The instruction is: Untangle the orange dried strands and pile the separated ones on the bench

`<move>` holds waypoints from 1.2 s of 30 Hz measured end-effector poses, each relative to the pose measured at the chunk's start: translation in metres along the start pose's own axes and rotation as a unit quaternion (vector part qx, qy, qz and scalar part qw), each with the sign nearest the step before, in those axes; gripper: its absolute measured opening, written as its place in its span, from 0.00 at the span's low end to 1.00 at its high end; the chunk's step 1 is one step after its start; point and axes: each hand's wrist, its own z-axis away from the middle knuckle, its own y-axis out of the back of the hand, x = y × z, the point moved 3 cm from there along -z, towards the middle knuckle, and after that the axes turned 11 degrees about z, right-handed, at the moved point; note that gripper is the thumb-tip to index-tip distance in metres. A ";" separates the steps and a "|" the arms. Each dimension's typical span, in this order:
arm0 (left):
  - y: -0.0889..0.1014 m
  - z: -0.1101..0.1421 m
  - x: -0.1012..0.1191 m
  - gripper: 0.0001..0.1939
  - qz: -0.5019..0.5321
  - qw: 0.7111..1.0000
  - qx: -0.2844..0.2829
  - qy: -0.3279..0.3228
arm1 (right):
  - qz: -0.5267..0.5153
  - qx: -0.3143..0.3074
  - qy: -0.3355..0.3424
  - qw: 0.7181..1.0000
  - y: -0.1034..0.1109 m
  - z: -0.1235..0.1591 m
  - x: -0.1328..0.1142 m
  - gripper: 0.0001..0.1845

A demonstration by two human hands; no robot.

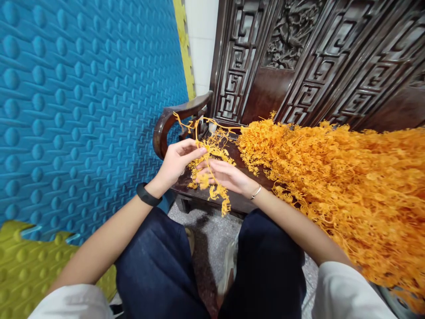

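My left hand pinches the stem of an orange plastic sprig, a branching piece with small clustered leaves. My right hand lies under the sprig, fingers closed around its lower strands, which dangle down to about knee height. Both hands are held over the front edge of a dark wooden bench. A large heap of the same orange sprigs lies on the bench seat just right of my hands. A black band is on my left wrist and a thin silver bracelet on my right.
A blue foam mat with raised dots stands on the left, with a yellow mat beside it. The carved bench back rises behind the heap. My dark trousers and speckled floor are below.
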 end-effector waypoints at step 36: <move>-0.005 0.010 -0.001 0.37 0.011 1.000 -0.022 -0.006 | 0.284 0.220 0.138 0.923 0.017 0.016 -0.036 0.12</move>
